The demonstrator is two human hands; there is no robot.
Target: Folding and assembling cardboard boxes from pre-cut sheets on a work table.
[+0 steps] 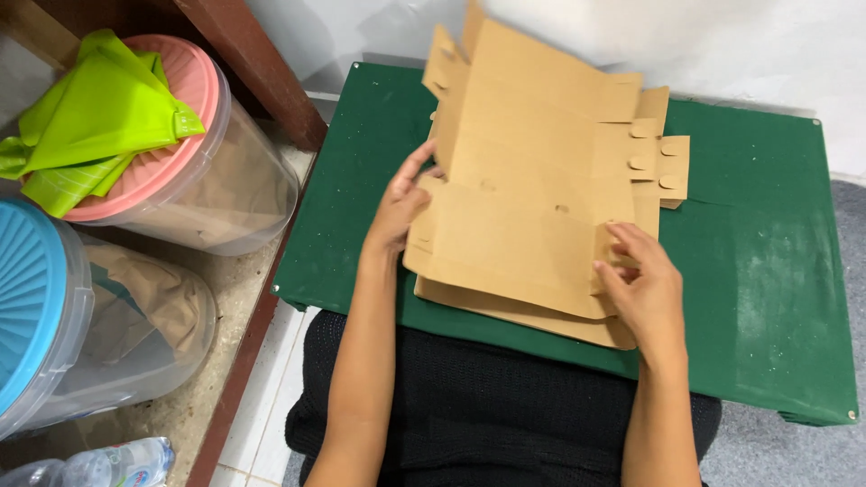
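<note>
A flat brown cardboard box blank (pixel 532 171) with cut tabs lies on top of a few more such sheets (pixel 505 307) on a green-covered low table (pixel 758 261). My left hand (pixel 401 203) grips the blank's left edge, fingers curled over a side flap. My right hand (pixel 636 280) holds the right edge near the front corner, fingers pressed on a small flap. The near panel of the blank is slightly lifted between both hands.
To the left stand two clear plastic tubs, one with a pink lid (pixel 194 108) under a lime green cloth (pixel 95 117), one with a blue lid (pixel 32 298). A plastic bottle (pixel 117 464) lies near the bottom left. A white wall runs behind the table.
</note>
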